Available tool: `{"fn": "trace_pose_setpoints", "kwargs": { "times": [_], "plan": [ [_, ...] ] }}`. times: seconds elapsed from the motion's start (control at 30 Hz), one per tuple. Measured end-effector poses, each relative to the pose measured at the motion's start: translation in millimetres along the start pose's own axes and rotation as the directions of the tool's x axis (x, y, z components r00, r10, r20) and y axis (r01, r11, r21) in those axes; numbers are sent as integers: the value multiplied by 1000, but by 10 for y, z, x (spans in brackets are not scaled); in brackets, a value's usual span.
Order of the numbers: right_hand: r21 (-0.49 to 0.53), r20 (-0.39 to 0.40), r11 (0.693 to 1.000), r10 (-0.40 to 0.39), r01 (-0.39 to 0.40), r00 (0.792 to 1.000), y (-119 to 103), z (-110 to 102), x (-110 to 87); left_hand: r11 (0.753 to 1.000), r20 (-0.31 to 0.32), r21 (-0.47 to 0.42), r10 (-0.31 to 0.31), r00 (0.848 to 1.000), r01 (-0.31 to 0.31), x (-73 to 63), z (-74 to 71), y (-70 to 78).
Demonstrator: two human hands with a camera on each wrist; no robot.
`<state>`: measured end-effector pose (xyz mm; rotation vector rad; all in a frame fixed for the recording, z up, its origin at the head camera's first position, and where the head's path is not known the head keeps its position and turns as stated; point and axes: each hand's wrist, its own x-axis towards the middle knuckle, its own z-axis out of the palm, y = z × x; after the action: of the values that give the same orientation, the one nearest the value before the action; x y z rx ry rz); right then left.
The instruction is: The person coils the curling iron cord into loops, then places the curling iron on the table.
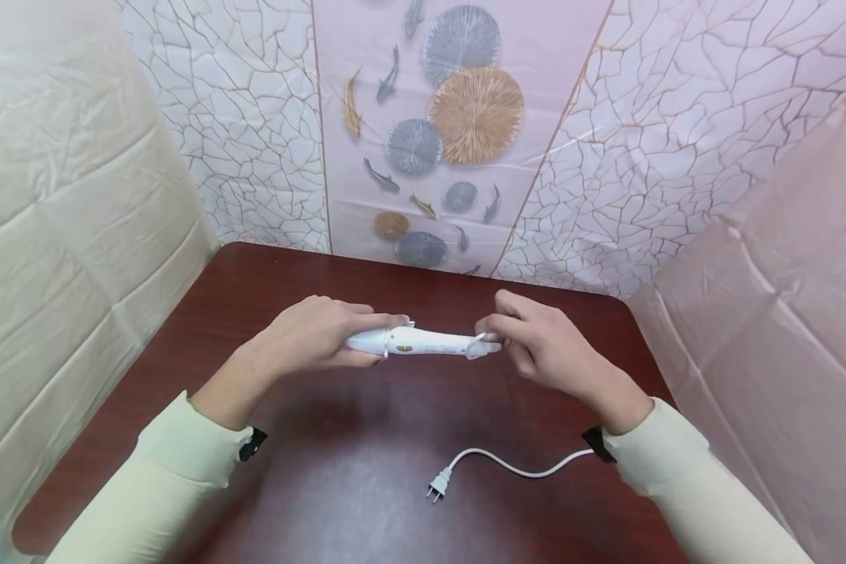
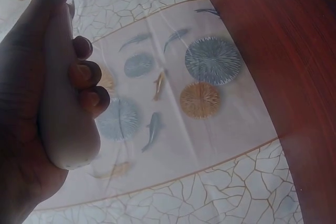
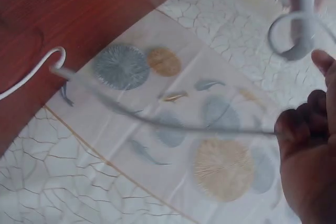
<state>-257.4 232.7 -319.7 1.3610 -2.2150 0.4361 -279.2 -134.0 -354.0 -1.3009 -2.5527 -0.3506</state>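
Observation:
A white, slim hand-held electric appliance (image 1: 430, 342) with a small gold mark lies level above the table. My left hand (image 1: 317, 329) grips its thick rounded end, with several fingertips curled round the body (image 2: 68, 119) in the left wrist view. At the narrow end, my right hand (image 1: 553, 345) holds the white power cord (image 3: 184, 129) in curled fingers. In the right wrist view the cord makes a loop (image 3: 272, 34) at that end, and a length runs from the fingers down toward the table. Its two-pin plug (image 1: 439, 482) rests on the tabletop nearer me.
The dark red-brown table (image 1: 366, 423) is bordered by a patterned backdrop (image 1: 254, 117) at the back. Pale cloth walls (image 1: 63, 235) stand on the left and right. Black straps (image 1: 252, 444) circle both wrists at the sleeve cuffs.

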Motion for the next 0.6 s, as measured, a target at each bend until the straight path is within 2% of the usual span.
{"fn": "trace_pose_setpoints", "kwargs": {
  "times": [0.07, 0.13, 0.27, 0.47, 0.6],
  "plan": [
    [123, 1, 991, 45, -45, 999, 60, 20, 5, 1000, -14, -2, 19, 1000, -19, -1, 1, 9],
    [230, -6, 969, 96, -92, 995, 121, 61, -8, 999, -31, -4, 44, 999, -44, -4, 5, 21],
    [369, -52, 916, 188, -156, 981, 238, 186, -68, 996, -72, -17, 92, 993, -93, 2, 15, 48],
    [515, -136, 844, 248, -146, 959, 269, 372, -122, 993, -115, -25, 108, 988, -111, 16, -14, 63],
    [586, -188, 799, 298, -137, 936, 231, 479, -146, 994, -139, -26, 106, 985, -110, 21, -44, 58]
  ]
}}
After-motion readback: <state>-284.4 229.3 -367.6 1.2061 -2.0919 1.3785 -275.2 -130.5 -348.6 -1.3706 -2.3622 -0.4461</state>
